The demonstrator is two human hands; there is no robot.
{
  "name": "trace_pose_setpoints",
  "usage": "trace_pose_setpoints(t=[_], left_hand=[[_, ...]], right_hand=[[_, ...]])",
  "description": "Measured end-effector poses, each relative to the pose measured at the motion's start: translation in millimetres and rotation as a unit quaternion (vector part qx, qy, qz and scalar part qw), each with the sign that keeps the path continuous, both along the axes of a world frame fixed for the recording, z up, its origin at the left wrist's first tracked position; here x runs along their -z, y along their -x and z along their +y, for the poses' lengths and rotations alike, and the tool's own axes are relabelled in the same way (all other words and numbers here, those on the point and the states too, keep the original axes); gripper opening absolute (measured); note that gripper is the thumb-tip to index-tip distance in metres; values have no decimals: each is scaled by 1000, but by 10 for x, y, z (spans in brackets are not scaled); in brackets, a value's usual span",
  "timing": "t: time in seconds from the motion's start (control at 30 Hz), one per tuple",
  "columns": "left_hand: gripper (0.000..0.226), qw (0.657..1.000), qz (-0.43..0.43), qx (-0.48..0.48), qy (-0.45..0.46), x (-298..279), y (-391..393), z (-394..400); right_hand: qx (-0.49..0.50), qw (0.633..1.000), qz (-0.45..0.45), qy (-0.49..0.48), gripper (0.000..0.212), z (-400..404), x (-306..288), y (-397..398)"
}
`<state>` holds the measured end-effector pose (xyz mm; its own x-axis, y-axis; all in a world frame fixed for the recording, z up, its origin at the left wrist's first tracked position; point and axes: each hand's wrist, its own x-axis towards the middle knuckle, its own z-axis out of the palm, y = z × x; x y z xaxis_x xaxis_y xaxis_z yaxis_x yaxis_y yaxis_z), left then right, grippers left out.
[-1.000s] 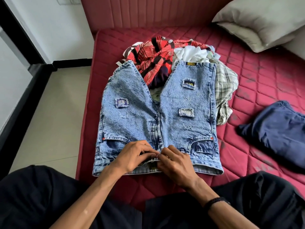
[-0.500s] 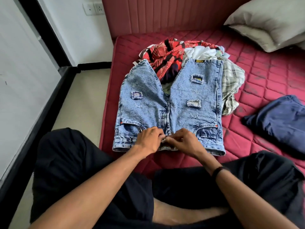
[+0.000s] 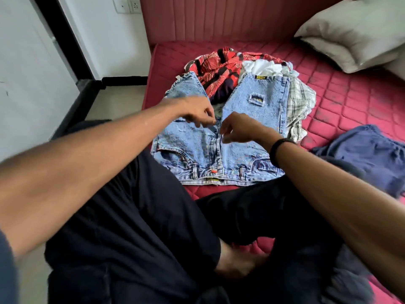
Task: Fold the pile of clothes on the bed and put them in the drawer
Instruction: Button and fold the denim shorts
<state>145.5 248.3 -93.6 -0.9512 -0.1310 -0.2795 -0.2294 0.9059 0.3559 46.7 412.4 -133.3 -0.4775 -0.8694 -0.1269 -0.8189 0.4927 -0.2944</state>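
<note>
Nearest the camera, crossed legs in black trousers (image 3: pixel 135 227) are seen on the red quilted mattress (image 3: pixel 350 102), with a bare foot (image 3: pixel 238 262) tucked between them. Just beyond the knees, the light-blue denim shorts (image 3: pixel 197 150) are laid flat, waistband toward the person, an orange button (image 3: pixel 214 171) showing at the fly. Both hands are held over the middle of the shorts, close to each other by the fly seam. The left hand (image 3: pixel 195 111) is seen with fingers curled loosely downward; nothing is visibly held, though contact with the cloth cannot be told because of blur. The right hand (image 3: pixel 238 128), a black band (image 3: pixel 276 148) on its wrist, is likewise loosely curled, and no grasp is shown. The far ends of the shorts' legs rest on the pile of clothes, where a red patterned garment (image 3: pixel 219 69), a white garment (image 3: pixel 263 68) and a checked shirt (image 3: pixel 300 99) are noted. A navy garment (image 3: pixel 368 150) lies apart at the right. A grey pillow (image 3: pixel 355 29) and a padded headboard (image 3: pixel 219 18) are seen farthest back, with a wall socket (image 3: pixel 128 5) at the left.
</note>
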Motion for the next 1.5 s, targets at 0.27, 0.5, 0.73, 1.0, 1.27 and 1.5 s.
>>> trace_pose_setpoints(t=[0.27,0.5,0.73,1.0,1.27,1.5], left_hand=[[23,997,74,-17,-23,718,26,-146],[15,980,157,-76,-100,1508,552,-366],[23,968,145,-137,-149,1726,795,-409],[18,967,116,-102,-204,1756,816,-563],[17,963,110,-108,-221,1758,778,-558],[19,969,191,-141,-71,1898,746,-331]], right_hand=[[48,994,-85,37,22,111,742,304],[90,977,-109,160,20,-123,1303,564],[48,964,-225,131,9,-174,1253,704],[99,944,-197,246,11,-251,1483,558],[21,960,-141,243,5,-282,1406,519],[-83,963,-208,153,9,-215,1204,573]])
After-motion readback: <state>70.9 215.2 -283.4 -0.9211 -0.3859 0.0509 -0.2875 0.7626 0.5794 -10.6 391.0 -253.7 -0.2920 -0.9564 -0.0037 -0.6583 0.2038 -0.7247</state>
